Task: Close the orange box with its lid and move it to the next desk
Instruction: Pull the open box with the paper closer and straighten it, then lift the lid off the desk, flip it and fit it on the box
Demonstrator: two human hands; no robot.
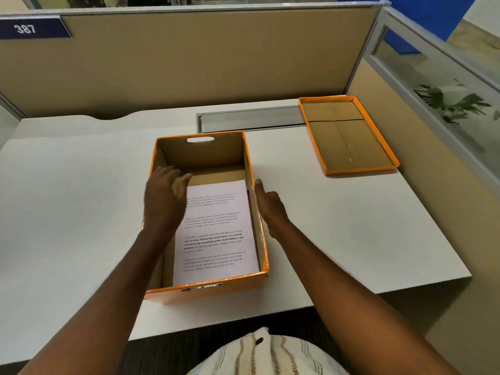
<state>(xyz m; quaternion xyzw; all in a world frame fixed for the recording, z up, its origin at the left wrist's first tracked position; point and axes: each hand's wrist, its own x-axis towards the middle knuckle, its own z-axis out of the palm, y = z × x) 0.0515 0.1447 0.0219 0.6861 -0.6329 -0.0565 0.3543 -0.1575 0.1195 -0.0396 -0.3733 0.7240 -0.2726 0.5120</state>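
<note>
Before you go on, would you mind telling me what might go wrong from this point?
The orange cardboard lid lies upside down at the desk's far right, so it must be flipped before fitting; a skewed fit might jam on the open orange cardboard box. The printed white sheet lies loose inside and could shift or crease. The left hand reaches inside the box while the right hand is outside; neither grips anything.

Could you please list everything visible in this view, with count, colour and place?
orange box: one, orange outside, brown inside, open, desk centre.
printed sheet: one, white, inside the box.
lid: one, orange rim, brown inside, upturned, desk's far right.
cable tray cover: one, grey, behind the box.
desk: one, white.
partition: beige, behind the desk.
number plate: one, blue, reads 387, top left.
left hand: over the box's left wall.
right hand: at the box's right wall.
</note>
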